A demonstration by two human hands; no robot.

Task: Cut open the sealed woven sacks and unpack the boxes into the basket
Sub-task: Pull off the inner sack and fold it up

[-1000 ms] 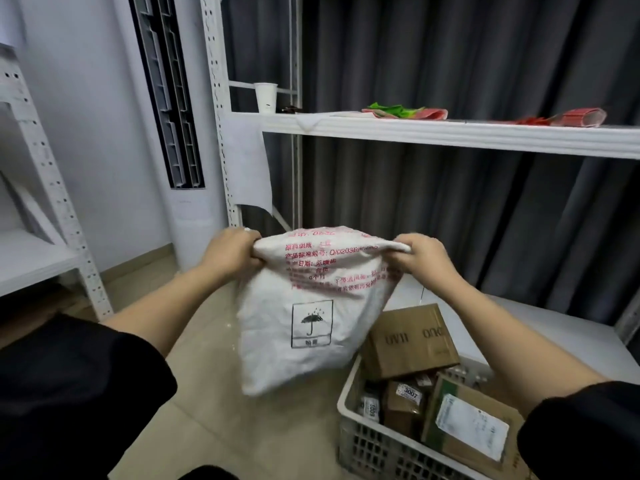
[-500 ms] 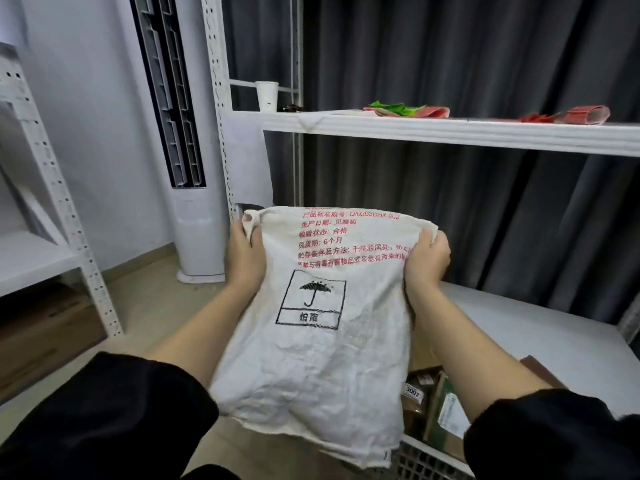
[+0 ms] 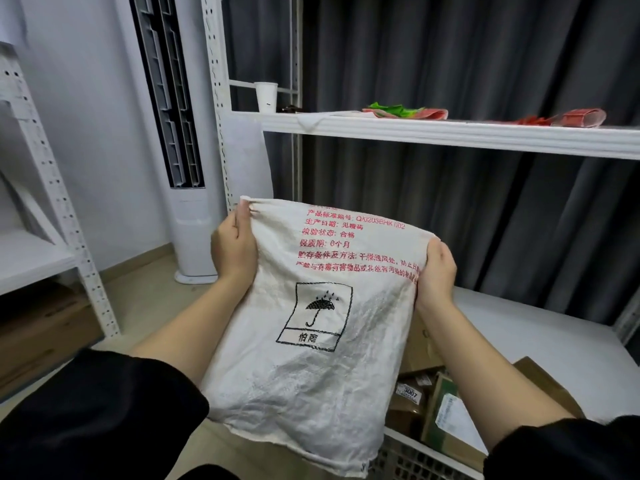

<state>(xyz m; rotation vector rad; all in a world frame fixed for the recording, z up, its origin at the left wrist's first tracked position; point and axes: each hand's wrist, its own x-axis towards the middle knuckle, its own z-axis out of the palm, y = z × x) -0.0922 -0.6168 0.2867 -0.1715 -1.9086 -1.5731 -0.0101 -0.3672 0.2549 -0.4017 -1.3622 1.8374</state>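
Both hands, left and right, fingers clamped on limp white woven sack; apparently emptied, boxes below. Next: discard sack.

Black sleeves pushed up, forearms bare.

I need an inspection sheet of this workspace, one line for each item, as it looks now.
Surface: tan floor; white lower shelf behind the basket.
Job's things: white sack, limp and held up by its top corners; basket holding cardboard boxes, partly hidden by the sack.
Clutter: paper cup and red and green wrappers on the upper shelf.
Hands: left hand and right hand each grip a top corner of the sack.
Cables: nothing seen.
Surroundings: grey curtain, standing air conditioner, white rack at the left.
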